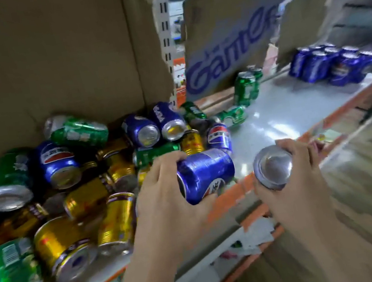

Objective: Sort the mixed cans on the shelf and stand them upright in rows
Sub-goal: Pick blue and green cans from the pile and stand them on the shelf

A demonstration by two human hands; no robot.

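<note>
**Two cans lifted, blue row waiting at the far right**

Cardboard walls back a pale shelf [282, 122] with an orange front edge. A jumble of blue, green and gold cans [69, 185] lies on its left half, mostly toppled. The left hand [164, 193] is wrapped round a blue can [206, 174] held sideways; the right hand [292, 177] is clamped round a second can [273, 166], its silver end facing the camera and its colour hidden. Upright blue cans [332, 64] are grouped far right, and a few green cans [244, 89] sit mid-shelf. Each held can should be turned upright before being set down, and the blue one placed snug against its group.
</note>
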